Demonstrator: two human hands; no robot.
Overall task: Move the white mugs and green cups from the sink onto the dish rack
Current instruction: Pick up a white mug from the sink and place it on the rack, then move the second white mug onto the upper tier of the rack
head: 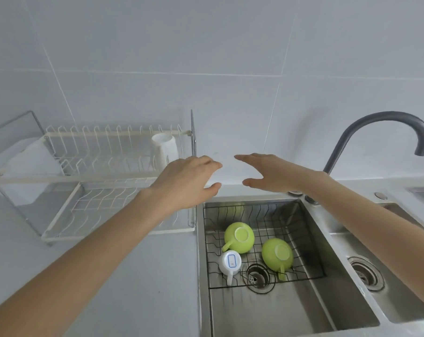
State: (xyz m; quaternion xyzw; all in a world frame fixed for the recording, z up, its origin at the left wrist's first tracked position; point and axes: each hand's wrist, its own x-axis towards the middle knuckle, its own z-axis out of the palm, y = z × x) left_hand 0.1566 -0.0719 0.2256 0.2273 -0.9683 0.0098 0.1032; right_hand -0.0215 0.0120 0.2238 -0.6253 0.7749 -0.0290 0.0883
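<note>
White mug in sink (229, 261): I see it upside down on the black wire grid (303, 244) in the lower centre of the frame, its handle pointing toward the bottom edge, just left of the drain (257, 278).
Green cups: the left green cup (239, 237) sits inverted just above the mug, touching or nearly touching it, handle angled to the lower left; the right green cup (277, 253) lies inverted to the right of the drain, handle pointing down.
Mug already racked: one white mug (165, 147) stands inverted on the upper tier of the dish rack (104, 176), at the left middle of the frame.
Sink (274, 312): the steel basin fills the lower right, with the rack just beside its left rim.
Left hand (187, 182): I hold it palm down with fingers spread loosely, gripping nothing, above the gap between rack and sink.
Right hand (270, 172): likewise spread and empty, over the back rim of the sink, near the faucet (381, 132).
Key relation: all three pieces lie below both hands in the frame, toward the bottom edge, so I judge the reach goes downward and back toward me.
Nearer hand: I judge the left hand closer to the mug and left green cup, the right hand closer to the right green cup.
Progress: by my reading, one piece is placed and three remain.
</note>
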